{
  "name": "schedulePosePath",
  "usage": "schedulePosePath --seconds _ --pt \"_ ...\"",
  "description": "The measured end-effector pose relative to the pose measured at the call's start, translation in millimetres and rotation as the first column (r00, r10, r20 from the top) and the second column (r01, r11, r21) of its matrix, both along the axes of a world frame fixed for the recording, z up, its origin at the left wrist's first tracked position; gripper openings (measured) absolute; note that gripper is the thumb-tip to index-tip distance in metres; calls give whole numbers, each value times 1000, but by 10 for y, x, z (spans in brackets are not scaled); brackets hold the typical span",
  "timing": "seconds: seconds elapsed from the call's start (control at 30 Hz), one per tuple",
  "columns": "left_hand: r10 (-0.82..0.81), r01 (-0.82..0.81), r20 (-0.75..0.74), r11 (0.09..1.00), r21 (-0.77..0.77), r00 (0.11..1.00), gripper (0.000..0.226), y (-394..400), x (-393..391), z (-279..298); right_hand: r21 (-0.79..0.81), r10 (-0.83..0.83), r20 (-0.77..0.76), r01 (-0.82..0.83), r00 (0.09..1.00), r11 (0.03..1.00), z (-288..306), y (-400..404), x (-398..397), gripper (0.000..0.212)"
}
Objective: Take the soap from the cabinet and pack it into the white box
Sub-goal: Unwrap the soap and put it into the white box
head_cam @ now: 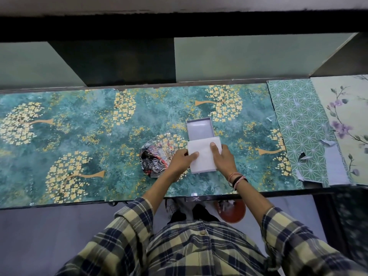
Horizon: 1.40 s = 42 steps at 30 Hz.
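Note:
A white box part (pixel 200 130) lies open and empty on the green patterned counter (pixel 79 136). Just in front of it, touching its near edge, is a second white rectangular box piece (pixel 203 158) with a flat white top. My left hand (pixel 180 159) grips its left edge with the thumb on top. On its right edge my right hand (pixel 224 156) holds it, thumb pressed on the top face. No soap is visible; whether it is under the white top I cannot tell.
A crumpled shiny black-and-red wrapper (pixel 154 162) lies left of my left hand. Patterned paper sheets (pixel 302 132) overlap at the counter's right end. Cabinet compartments (pixel 229 58) open behind the counter. A red-brown round object (pixel 233 213) sits below the front edge.

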<state>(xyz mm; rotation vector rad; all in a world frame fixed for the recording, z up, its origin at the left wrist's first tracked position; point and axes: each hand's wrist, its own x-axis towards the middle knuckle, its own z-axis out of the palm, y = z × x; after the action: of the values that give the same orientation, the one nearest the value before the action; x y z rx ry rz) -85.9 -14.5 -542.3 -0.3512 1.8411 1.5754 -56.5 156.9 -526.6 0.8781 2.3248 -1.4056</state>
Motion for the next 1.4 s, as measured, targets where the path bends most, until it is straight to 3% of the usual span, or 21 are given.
schedulePosePath --seconds 0.1,0.2,0.4,0.67,0.77,0.93,1.27,1.4 --pt "13 -14 -22 999 -52 1000 31 20 -17 -23 77 66 -28 -64 997 995 -79 14 -5 62" --pt "15 -19 -35 991 -129 999 33 45 -21 -46 142 95 -28 -90 995 986 -558 118 -8 84" --pt "46 -55 -58 985 -164 997 29 96 -31 -67 153 134 70 -143 989 978 -229 24 5 58" --pt "70 -73 -26 986 -148 997 29 128 -26 -80 108 151 141 -167 978 980 -252 67 -41 59" --pt "102 -102 -8 988 -114 995 14 116 -42 -63 115 170 123 -184 978 976 -269 84 -55 59" --pt "135 -134 -5 978 -158 991 36 142 -47 -40 137 186 145 -206 972 969 -274 68 -75 56" --pt "168 -160 15 959 -232 986 47 178 -101 -5 120 191 215 -220 958 968 -350 112 -219 62" --pt "165 -155 8 939 -308 986 42 195 -125 -32 129 214 266 -254 940 958 -343 114 -282 64"
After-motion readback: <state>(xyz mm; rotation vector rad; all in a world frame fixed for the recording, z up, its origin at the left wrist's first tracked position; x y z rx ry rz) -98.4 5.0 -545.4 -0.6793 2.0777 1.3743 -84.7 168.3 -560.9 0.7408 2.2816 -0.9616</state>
